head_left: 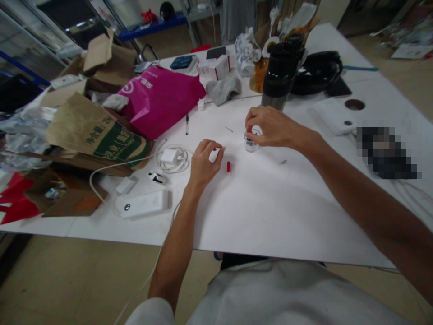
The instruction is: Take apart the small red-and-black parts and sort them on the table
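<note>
My right hand (269, 126) is closed at a small clear round container (251, 145), its fingertips at the mouth. Small dark items show inside the container; what the fingertips pinch there is hidden. To the left, my left hand (205, 162) hovers over the white table, thumb and forefinger drawn together in a pinch. Whatever is between those tips is too small to make out. A small red cylindrical piece (228, 166) stands just right of the left hand. Beyond the container lies a thin small metallic piece (229, 129), and another tiny piece (283, 162) rests under the right forearm.
A dark bottle (280, 72) stands behind my right hand. On the left are a coiled white cable (182, 164), a white power bank (145, 204), a black pen (187, 124), a magenta bag (165, 99) and cardboard boxes (71, 194). A pixelated dark object (385, 153) lies right.
</note>
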`<control>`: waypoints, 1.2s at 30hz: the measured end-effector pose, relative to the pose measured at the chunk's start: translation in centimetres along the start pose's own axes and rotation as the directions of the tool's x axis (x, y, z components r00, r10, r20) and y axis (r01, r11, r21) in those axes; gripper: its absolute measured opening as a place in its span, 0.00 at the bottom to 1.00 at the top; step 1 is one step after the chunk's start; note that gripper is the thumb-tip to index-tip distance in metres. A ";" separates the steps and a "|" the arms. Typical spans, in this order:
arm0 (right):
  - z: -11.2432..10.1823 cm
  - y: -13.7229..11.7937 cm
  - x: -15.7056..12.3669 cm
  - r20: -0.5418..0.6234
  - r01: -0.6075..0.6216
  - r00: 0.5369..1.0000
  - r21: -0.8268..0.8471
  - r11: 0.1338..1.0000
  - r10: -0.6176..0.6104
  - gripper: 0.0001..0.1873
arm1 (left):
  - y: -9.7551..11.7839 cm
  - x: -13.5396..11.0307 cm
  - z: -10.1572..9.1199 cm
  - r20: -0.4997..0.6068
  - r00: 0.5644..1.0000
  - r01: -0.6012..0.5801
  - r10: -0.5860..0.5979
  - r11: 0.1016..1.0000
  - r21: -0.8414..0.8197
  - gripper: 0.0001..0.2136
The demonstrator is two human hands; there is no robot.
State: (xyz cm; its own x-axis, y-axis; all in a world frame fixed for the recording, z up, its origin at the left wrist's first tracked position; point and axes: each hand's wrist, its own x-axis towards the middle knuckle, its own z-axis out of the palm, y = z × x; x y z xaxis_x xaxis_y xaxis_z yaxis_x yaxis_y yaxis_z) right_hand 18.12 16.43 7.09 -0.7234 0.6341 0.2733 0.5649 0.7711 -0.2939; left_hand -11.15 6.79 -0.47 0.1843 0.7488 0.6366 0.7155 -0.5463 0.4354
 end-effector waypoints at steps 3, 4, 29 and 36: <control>0.1 0.0 0.0 -0.010 0.009 1.000 0.001 1.000 -0.009 0.16 | 0.1 0.0 -0.1 0.008 1.000 0.013 -0.013 1.000 0.007 0.08; 0.2 0.0 0.0 -0.012 0.012 1.000 0.002 1.000 -0.012 0.16 | 0.1 0.0 -0.1 0.012 1.000 0.017 -0.017 1.000 0.008 0.08; -2.1 -0.6 -0.1 -0.043 0.002 0.999 0.046 0.999 0.000 0.21 | 0.2 0.0 -0.1 0.007 1.000 0.015 -0.015 0.999 0.029 0.06; -5.1 -2.9 -0.5 -0.030 -0.023 0.999 0.056 0.998 0.025 0.26 | 0.5 0.1 -0.2 -0.015 1.000 -0.005 0.005 1.000 0.023 0.06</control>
State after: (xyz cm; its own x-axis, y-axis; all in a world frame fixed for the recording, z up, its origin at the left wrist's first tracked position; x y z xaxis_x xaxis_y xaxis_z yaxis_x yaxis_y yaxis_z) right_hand 18.90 14.16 12.41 -0.6970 0.6544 0.2931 0.5582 0.7518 -0.3511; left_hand -10.95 6.52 -0.10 0.1778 0.7399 0.6488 0.7301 -0.5412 0.4172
